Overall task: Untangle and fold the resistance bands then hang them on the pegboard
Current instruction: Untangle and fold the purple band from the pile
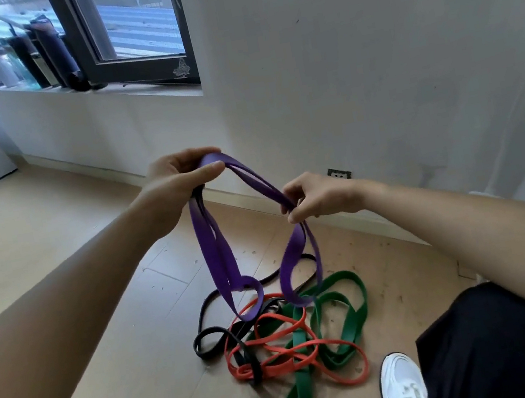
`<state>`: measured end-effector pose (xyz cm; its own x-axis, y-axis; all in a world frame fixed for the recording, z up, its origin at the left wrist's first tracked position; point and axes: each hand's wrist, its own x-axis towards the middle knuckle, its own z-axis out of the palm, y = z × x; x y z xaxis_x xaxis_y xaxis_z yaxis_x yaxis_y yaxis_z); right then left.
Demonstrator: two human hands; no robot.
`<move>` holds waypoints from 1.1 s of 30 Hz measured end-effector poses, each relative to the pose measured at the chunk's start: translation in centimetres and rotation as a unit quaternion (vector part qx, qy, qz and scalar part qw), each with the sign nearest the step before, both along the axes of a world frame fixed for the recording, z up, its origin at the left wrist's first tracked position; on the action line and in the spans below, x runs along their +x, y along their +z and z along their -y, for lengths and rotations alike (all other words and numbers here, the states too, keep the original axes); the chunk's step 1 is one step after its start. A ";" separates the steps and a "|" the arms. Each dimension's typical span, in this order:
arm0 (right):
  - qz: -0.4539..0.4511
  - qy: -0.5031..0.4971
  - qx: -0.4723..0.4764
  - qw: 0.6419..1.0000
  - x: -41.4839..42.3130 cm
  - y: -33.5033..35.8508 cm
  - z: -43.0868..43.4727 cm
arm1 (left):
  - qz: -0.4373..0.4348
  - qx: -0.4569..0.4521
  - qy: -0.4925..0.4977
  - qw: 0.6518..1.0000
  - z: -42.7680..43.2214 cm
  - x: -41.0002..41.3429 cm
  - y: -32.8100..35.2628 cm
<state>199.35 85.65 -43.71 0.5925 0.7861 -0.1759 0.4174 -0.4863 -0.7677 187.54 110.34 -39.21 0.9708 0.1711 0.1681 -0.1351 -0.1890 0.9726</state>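
Pale wood floor carries tangled bands; above it the purple band arcs from left hand, clenched at upper centre, down-right to right hand, pinching, loops dangling below

A wide purple rubber resistance band is held up between two bare hands. Its upper fold is gripped by the left hand, and a doubled stretch is pinched by the right hand. Two purple loops are left hanging over a tangle on the pale wooden floor, where a thin orange band, a broad green band and a black band are seen intertwined. White sneakers are visible below.
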 end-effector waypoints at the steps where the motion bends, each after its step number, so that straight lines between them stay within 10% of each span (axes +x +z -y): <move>1: -0.004 -0.006 0.001 1.000 0.3 0.0 0.4 | 0.005 0.035 0.014 0.999 -0.3 0.0 0.0; 20: -0.146 -0.027 0.096 0.984 0.6 1.3 2.6 | -0.038 0.378 0.048 0.924 -0.1 -0.2 0.4; 33: -0.041 -0.092 0.165 0.981 -0.9 1.4 0.1 | -0.079 0.222 0.032 0.971 1.1 -0.2 0.6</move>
<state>198.42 85.59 -42.33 0.7239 0.6897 0.0167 0.2761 -0.2675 -0.9231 187.32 109.19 -38.64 0.9804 0.1763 0.0880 0.0354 -0.5972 0.8013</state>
